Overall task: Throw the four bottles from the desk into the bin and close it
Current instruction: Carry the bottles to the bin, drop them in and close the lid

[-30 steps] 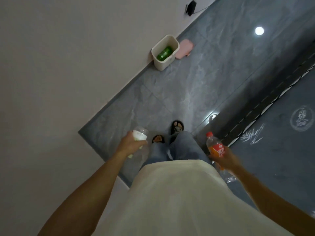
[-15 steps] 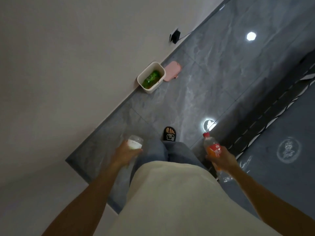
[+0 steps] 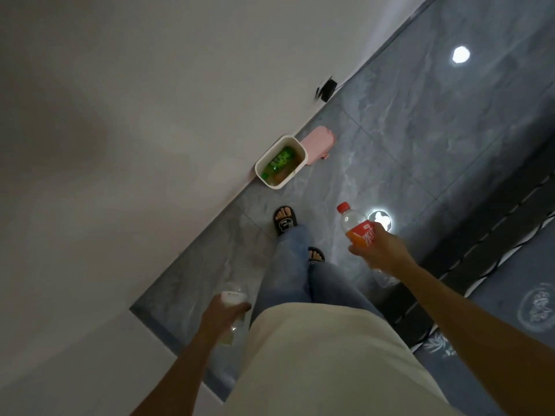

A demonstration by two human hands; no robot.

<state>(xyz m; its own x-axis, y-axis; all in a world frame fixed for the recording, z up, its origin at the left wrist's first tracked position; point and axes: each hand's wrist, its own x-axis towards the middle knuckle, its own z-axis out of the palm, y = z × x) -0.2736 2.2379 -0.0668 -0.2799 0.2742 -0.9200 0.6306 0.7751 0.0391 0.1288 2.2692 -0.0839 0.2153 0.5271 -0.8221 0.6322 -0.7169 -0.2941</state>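
Observation:
A small white bin (image 3: 262, 172) stands open on the floor against the wall, ahead of me. Inside it lies a green bottle (image 3: 277, 162), with something orange beside it. The bin's pink lid (image 3: 318, 142) lies on the floor just behind it. My right hand (image 3: 380, 250) grips a red-capped bottle with a red label and orange drink (image 3: 356, 228), held up in front of me. My left hand (image 3: 220, 316) holds a clear bottle with a white label (image 3: 232, 297) low beside my hip.
A white wall (image 3: 135, 115) runs along the left, meeting the grey tiled floor (image 3: 405, 130). A black plug with a cable (image 3: 326, 89) sits at the wall's base beyond the bin. My feet in black sandals (image 3: 283, 220) stand between me and the bin.
I have walked closer to the bin, which now looks larger and nearer. My right hand has lifted the orange bottle forward; my left hand has dropped lower with the clear bottle.

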